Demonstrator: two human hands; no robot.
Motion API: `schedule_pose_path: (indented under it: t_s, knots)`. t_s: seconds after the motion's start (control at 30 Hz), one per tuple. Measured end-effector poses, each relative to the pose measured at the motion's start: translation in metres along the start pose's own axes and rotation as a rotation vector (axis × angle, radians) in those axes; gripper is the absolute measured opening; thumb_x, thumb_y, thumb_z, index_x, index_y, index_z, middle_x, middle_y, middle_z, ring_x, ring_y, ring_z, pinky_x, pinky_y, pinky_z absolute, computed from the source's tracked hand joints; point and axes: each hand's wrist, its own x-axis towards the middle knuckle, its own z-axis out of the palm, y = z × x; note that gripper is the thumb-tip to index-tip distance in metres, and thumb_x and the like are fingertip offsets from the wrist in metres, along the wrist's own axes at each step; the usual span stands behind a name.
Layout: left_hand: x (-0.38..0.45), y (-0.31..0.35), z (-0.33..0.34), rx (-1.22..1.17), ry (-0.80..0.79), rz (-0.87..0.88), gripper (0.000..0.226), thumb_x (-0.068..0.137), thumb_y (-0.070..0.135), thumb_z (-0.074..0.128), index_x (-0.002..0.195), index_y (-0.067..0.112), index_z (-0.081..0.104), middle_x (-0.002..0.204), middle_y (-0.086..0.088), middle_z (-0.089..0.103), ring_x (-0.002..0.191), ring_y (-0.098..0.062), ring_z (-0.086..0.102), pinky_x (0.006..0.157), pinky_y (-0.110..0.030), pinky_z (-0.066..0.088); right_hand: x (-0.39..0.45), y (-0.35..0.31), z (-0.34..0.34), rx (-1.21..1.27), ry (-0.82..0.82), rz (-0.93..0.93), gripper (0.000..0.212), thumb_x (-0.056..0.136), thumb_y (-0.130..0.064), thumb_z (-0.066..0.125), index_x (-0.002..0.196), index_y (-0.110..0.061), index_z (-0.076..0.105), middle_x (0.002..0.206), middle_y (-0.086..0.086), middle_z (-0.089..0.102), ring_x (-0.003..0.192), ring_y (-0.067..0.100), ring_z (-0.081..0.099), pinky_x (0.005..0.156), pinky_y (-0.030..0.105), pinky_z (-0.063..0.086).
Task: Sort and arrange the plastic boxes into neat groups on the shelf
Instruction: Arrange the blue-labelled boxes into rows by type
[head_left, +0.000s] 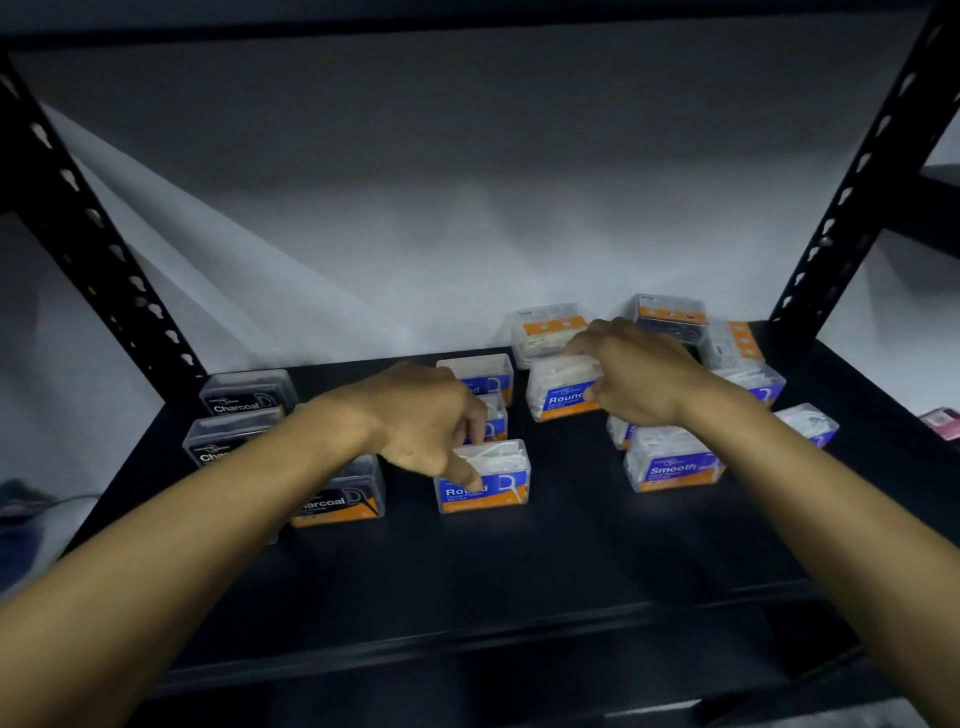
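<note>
Head view: black metal shelf (519, 561) with slotted uprights, seen from above and in front, white wall behind. Left hand (415, 415) reaching in over the middle of the shelf, fingers curled down onto the front "Round" floss-pick box (488, 480), thumb pressed on its blue label, fingertips at its top rear edge, so gripping it. Two more blue-labelled boxes (480, 379) lined up directly behind that one, partly hidden by the hand. Right hand (639, 374) farther back and to the right, fingers bent over the top of another "Round" box (561, 389), thumb at its right side; motion-blurred, but apparently grasping it. Three black "Charcoal" boxes (244, 395) grouped at the left: two toward the back-left corner, one nearer the front, partly under the left forearm. "Smooth" box (670, 462) standing right of centre, below the right wrist, with further white-filled boxes just behind and to its right. Clear boxes with orange labels (550, 327) clustered at the back right, against the wall, some tilted.
</note>
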Motion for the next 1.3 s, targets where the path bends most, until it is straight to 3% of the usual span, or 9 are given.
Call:
schedule_pose_path:
  t_s: [0.13, 0.27, 0.37, 0.5, 0.7, 1.03, 1.1, 1.2, 1.3]
  knots:
    - [0.0, -0.002, 0.001, 0.008, -0.015, -0.001, 0.037, 0.074, 0.058, 0.073, 0.102, 0.036, 0.063, 0.092, 0.019, 0.062, 0.085, -0.005, 0.057, 0.074, -0.028, 0.049, -0.013, -0.004, -0.001, -0.031, -0.077, -0.052, 0.045, 0.078, -0.018, 0.062, 0.121, -0.03, 0.055, 0.123, -0.004, 0.055, 0.116, 0.02, 0.049, 0.084, 0.033, 0.039]
    - [-0.001, -0.005, 0.001, 0.021, -0.032, -0.008, 0.036, 0.074, 0.057, 0.073, 0.102, 0.036, 0.062, 0.093, 0.019, 0.062, 0.085, -0.004, 0.056, 0.071, -0.025, 0.045, -0.02, -0.009, 0.005, -0.004, -0.109, -0.073, 0.04, 0.076, -0.022, 0.067, 0.115, -0.029, 0.059, 0.112, -0.004, 0.06, 0.107, 0.019, 0.055, 0.085, 0.033, 0.043]
    - [-0.003, -0.006, 0.001, 0.015, -0.032, -0.014, 0.037, 0.074, 0.058, 0.073, 0.102, 0.036, 0.062, 0.094, 0.019, 0.062, 0.085, -0.004, 0.057, 0.072, -0.025, 0.046, -0.023, -0.013, 0.01, -0.05, -0.112, -0.114, 0.041, 0.078, -0.025, 0.067, 0.118, -0.028, 0.057, 0.113, -0.004, 0.058, 0.107, 0.02, 0.053, 0.08, 0.028, 0.032]
    - [-0.005, -0.007, 0.002, 0.014, -0.027, -0.021, 0.037, 0.074, 0.058, 0.073, 0.101, 0.036, 0.062, 0.094, 0.019, 0.062, 0.085, -0.005, 0.057, 0.074, -0.027, 0.049, -0.027, -0.018, 0.015, -0.062, -0.132, -0.117, 0.041, 0.081, -0.027, 0.065, 0.121, -0.028, 0.056, 0.115, -0.004, 0.056, 0.107, 0.02, 0.052, 0.081, 0.027, 0.028]
    - [-0.006, -0.008, 0.004, -0.008, -0.027, -0.031, 0.037, 0.075, 0.058, 0.072, 0.102, 0.036, 0.062, 0.094, 0.019, 0.063, 0.085, -0.004, 0.058, 0.076, -0.03, 0.051, -0.03, -0.017, 0.02, -0.022, -0.141, -0.101, 0.042, 0.081, -0.028, 0.066, 0.121, -0.029, 0.055, 0.114, -0.004, 0.056, 0.107, 0.02, 0.052, 0.088, 0.032, 0.038]
    - [-0.005, -0.01, 0.005, -0.024, -0.019, -0.026, 0.036, 0.075, 0.058, 0.072, 0.102, 0.036, 0.063, 0.091, 0.019, 0.063, 0.083, -0.002, 0.058, 0.072, -0.025, 0.048, -0.035, -0.016, 0.019, -0.012, -0.151, -0.116, 0.041, 0.083, -0.031, 0.066, 0.122, -0.03, 0.053, 0.114, -0.006, 0.053, 0.108, 0.018, 0.048, 0.086, 0.028, 0.031]
    - [-0.005, -0.011, 0.005, -0.037, -0.022, -0.026, 0.036, 0.075, 0.058, 0.072, 0.103, 0.037, 0.063, 0.091, 0.02, 0.063, 0.083, 0.0, 0.058, 0.07, -0.023, 0.046, -0.035, -0.015, 0.019, -0.028, -0.162, -0.121, 0.041, 0.084, -0.032, 0.066, 0.123, -0.029, 0.052, 0.115, -0.006, 0.053, 0.11, 0.017, 0.047, 0.092, 0.027, 0.026]
    - [-0.006, -0.011, 0.004, -0.051, -0.03, -0.03, 0.038, 0.075, 0.058, 0.072, 0.105, 0.038, 0.062, 0.092, 0.02, 0.063, 0.083, 0.0, 0.058, 0.07, -0.023, 0.045, -0.032, -0.013, 0.021, -0.016, -0.194, -0.116, 0.042, 0.082, -0.03, 0.066, 0.122, -0.03, 0.052, 0.114, -0.006, 0.054, 0.114, 0.016, 0.048, 0.113, 0.036, 0.018]
    - [-0.007, -0.011, 0.003, -0.056, -0.035, -0.028, 0.039, 0.075, 0.058, 0.072, 0.106, 0.038, 0.062, 0.093, 0.02, 0.063, 0.083, 0.001, 0.057, 0.067, -0.022, 0.042, -0.032, -0.011, 0.021, 0.012, -0.226, -0.1, 0.049, 0.081, -0.03, 0.068, 0.127, -0.031, 0.05, 0.116, -0.008, 0.053, 0.118, 0.014, 0.047, 0.117, 0.04, 0.011]
